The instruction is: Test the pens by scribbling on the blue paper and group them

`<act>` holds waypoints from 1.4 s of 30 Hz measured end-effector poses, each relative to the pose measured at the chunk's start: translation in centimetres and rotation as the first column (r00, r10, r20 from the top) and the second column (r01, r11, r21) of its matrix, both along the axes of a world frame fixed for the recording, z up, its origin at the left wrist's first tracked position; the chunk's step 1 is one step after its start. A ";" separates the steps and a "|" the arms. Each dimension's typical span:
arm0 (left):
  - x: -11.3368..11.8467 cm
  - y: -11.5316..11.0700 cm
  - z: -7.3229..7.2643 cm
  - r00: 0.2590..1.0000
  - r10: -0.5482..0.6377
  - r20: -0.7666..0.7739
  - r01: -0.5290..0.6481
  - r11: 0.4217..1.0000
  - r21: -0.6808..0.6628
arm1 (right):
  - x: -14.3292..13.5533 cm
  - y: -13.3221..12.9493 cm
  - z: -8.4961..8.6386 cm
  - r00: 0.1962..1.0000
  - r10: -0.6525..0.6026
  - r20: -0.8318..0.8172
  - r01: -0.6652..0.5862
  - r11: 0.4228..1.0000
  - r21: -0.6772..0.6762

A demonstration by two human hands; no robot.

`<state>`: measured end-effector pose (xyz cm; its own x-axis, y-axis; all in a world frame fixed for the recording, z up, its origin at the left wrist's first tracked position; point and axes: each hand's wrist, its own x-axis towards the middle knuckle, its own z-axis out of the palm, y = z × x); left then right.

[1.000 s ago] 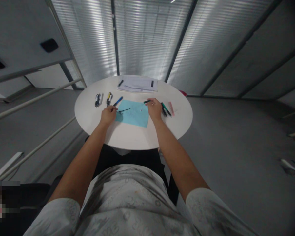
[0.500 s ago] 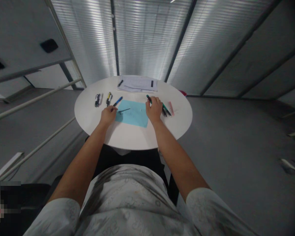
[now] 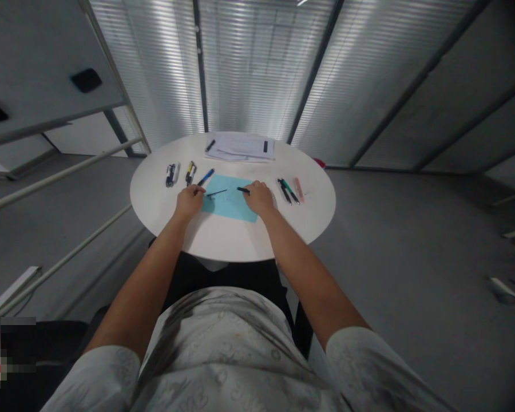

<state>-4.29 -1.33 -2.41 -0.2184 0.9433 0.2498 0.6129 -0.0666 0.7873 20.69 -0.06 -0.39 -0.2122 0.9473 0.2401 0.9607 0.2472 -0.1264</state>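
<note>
My left hand (image 3: 189, 201) rests at the left edge of a blue sheet (image 3: 234, 213), fingers closed around a small dark piece that is mostly hidden. Just beyond its fingertips, a thin dark rod like a pen refill (image 3: 217, 193) points right over the sheet; I cannot tell whether the hand holds it. Over the sheet's right side, my right hand (image 3: 260, 198) grips a dark pen (image 3: 242, 190), its end sticking out to the left. Small parts or marks too tiny to name show on the sheet. A blue pen (image 3: 205, 177) lies beyond my left hand.
Right of the sheet lie black pens (image 3: 284, 192), a green pen (image 3: 290, 190) and a pinkish strip (image 3: 299, 189). More pens (image 3: 190, 171) and dark markers (image 3: 170, 175) lie at the left. Papers (image 3: 240, 147) are at the far side of the round white table (image 3: 236, 249).
My right hand has moved left and nearer, from beside the pens onto the blue sheet, and the pen in it now points left. My left hand stays in place.
</note>
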 end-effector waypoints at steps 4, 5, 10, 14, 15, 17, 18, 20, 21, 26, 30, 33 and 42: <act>-0.1 0.1 0.0 1.000 0.005 -0.023 -0.005 1.000 0.007 | 0.1 0.1 0.2 1.000 0.006 0.029 -0.006 1.000 -0.001; -0.1 0.1 0.0 1.000 0.008 -0.028 -0.008 1.000 0.007 | 0.1 0.1 0.2 0.999 0.004 0.038 -0.004 1.000 -0.001; -0.1 0.1 -0.2 1.000 0.003 -0.013 -0.002 0.999 0.034 | -0.1 0.1 0.3 0.998 -0.005 0.061 0.003 0.999 0.034; -0.1 0.0 -0.1 1.000 0.010 -0.019 -0.009 0.999 0.040 | -0.3 0.0 0.2 0.997 0.004 0.082 -0.007 0.999 0.039; 0.0 0.0 0.0 1.000 0.010 -0.023 -0.009 0.999 0.036 | -0.3 0.0 0.2 0.996 0.008 0.086 -0.011 0.999 0.035; 0.1 -0.1 0.2 1.000 0.006 -0.028 -0.005 1.000 0.021 | -0.3 0.0 0.0 0.996 0.018 0.085 -0.021 0.999 0.031; 0.1 -0.2 0.2 1.000 0.001 -0.030 -0.001 1.000 0.012 | -0.3 0.0 0.0 0.996 0.019 0.083 -0.022 0.999 0.031; 0.1 -0.3 0.3 0.999 0.000 -0.036 0.000 1.000 -0.007 | -0.2 0.1 -0.2 0.997 0.016 0.080 -0.018 0.999 0.029; 0.1 -0.3 0.4 0.999 -0.002 -0.041 0.002 1.000 -0.013 | -0.2 0.2 -0.2 0.997 0.011 0.077 -0.014 0.999 0.031; 0.2 -0.3 0.3 0.999 -0.008 -0.051 0.006 0.999 -0.046 | -0.1 0.3 -0.7 0.999 0.034 0.029 -0.036 0.997 0.063; 0.1 -0.2 0.0 1.000 -0.022 -0.020 0.021 0.999 -0.029 | -0.1 0.3 -0.8 0.999 0.053 0.007 -0.054 0.996 0.076; -0.2 0.2 -0.5 0.999 -0.048 0.015 0.048 0.999 0.019 | -0.2 0.2 -0.6 0.998 0.063 -0.002 -0.063 0.996 0.067; 1.2 -1.1 0.3 0.927 -0.131 -0.351 0.241 0.926 0.291 | -2.0 -1.3 0.7 0.954 0.213 -0.212 -0.187 0.973 0.135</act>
<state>-3.08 -2.38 -2.13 0.0965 0.8137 0.5732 0.7781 -0.4208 0.4664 18.71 -1.38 0.30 -0.3233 0.8552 0.4051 0.8402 0.4564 -0.2930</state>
